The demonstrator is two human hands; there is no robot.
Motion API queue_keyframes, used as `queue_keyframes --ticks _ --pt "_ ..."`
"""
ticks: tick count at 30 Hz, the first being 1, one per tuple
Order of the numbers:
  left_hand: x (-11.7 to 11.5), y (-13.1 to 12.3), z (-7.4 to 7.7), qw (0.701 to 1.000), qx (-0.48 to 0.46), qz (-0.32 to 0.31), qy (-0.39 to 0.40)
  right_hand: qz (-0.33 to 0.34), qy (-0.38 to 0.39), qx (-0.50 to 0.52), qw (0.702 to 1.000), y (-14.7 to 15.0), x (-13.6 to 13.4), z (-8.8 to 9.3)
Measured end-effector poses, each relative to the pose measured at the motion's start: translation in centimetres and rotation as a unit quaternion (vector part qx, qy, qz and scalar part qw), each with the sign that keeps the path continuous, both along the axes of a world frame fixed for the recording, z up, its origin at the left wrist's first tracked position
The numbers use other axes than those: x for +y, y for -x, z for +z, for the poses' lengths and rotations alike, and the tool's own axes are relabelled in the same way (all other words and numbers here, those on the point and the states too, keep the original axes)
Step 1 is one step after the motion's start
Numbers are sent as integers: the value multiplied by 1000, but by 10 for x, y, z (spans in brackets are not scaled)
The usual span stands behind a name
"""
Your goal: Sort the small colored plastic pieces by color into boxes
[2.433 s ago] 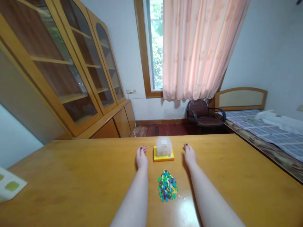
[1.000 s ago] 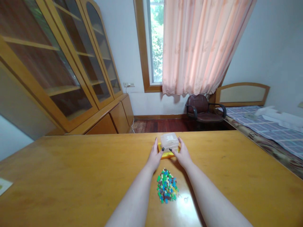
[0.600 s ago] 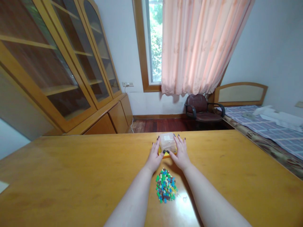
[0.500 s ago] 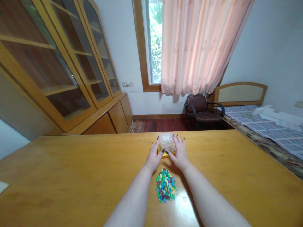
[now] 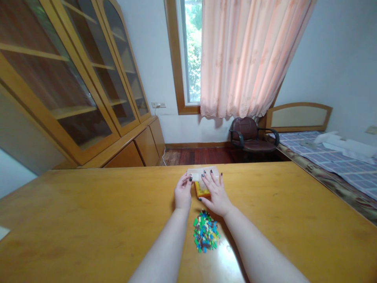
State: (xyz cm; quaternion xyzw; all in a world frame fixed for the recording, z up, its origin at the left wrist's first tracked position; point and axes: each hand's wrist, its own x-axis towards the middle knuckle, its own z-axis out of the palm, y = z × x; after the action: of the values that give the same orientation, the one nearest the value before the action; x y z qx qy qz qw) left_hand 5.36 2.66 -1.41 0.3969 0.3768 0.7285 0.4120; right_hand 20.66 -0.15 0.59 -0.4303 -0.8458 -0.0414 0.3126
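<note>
Clear plastic container point(image 5: 193, 175), likely light, slippery; grip its edges: left hand point(image 5: 183, 193) pinches nine o'clock, right hand point(image 5: 217, 197) splays over three o'clock.

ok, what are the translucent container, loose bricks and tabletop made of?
Translucent container: likely thin plastic, smooth; milky and partly see-through.
Loose bricks: probably moulded plastic, going by the solid bright colours; too small to judge finish.
Tabletop: wood or wood-look veneer, glossy; warm brown with faint streaks, bright reflection beside the bricks.
</note>
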Motion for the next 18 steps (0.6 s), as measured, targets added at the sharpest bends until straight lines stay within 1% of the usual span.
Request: queue_keyframes --ticks 2,4,6,8,9,11,13,15,16,18 --pt "5 6 1 998 -56 8 27 -4 -5 17 1000 -2 1 -2" --pt "11 19 3 995 -82 18 50 -19 -17 49 998 -6 4 -4" --pt "17 41 5 993 -54 20 100 -37 -33 84 995 -10 7 -8" --pt "20 66 4 984 31 43 168 -51 -46 113 991 -13 10 -11" --pt "21 78 3 973 91 65 204 -56 -50 125 989 -15 12 -13" --pt "21 98 -1 937 222 104 250 -63 -51 141 987 -17 14 -15" --pt "20 111 -3 920 261 122 266 -67 -49 151 985 -18 15 -16" --pt "18 117 -1 898 314 133 279 -70 -47 155 984 -18 15 -17" --pt "17 117 1 876 361 140 286 -71 -46 156 984 -19 15 -17" --pt "14 111 6 813 473 165 297 -74 -43 155 984 -18 16 -18"
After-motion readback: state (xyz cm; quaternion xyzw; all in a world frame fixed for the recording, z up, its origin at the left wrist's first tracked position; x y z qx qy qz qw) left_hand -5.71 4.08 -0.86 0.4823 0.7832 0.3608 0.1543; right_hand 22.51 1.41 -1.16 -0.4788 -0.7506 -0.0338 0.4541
